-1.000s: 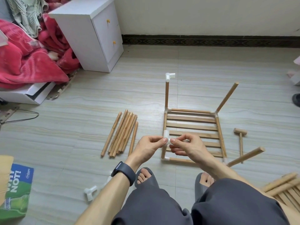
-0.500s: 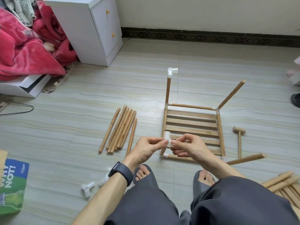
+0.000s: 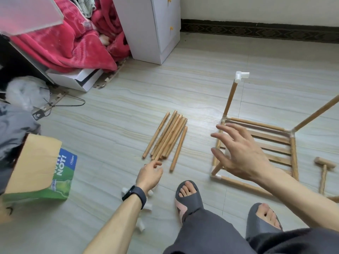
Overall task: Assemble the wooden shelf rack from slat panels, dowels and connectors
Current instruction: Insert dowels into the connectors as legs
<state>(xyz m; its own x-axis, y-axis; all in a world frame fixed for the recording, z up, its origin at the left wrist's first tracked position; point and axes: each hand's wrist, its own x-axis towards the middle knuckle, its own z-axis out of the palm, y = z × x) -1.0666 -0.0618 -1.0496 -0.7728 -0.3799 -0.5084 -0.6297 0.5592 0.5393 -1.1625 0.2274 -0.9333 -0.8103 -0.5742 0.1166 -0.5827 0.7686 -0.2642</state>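
The slat panel (image 3: pixel 266 138) lies on the floor with dowels plugged into white corner connectors. The back left upright dowel (image 3: pixel 230 99) carries a white elbow connector (image 3: pixel 241 76). My right hand (image 3: pixel 240 153) hovers over the panel's left side with fingers spread, holding nothing; a white connector (image 3: pixel 227 153) shows just behind its thumb, atop the near left dowel. My left hand (image 3: pixel 149 175) reaches low to the near ends of the loose dowel bundle (image 3: pixel 167 136), fingers loosely curled and just touching them.
Loose white connectors (image 3: pixel 147 206) lie by my left wrist. A wooden mallet (image 3: pixel 323 165) is on the floor to the right. A cardboard box (image 3: pixel 36 167) stands left; a white cabinet (image 3: pixel 152 28) and red blanket (image 3: pixel 64 43) are behind. My sandalled feet (image 3: pixel 189 197) are near.
Both hands let go of the white connector they pinched together. My left hand dropped to the dowel bundle; my right hand opened wide. My head turned left.
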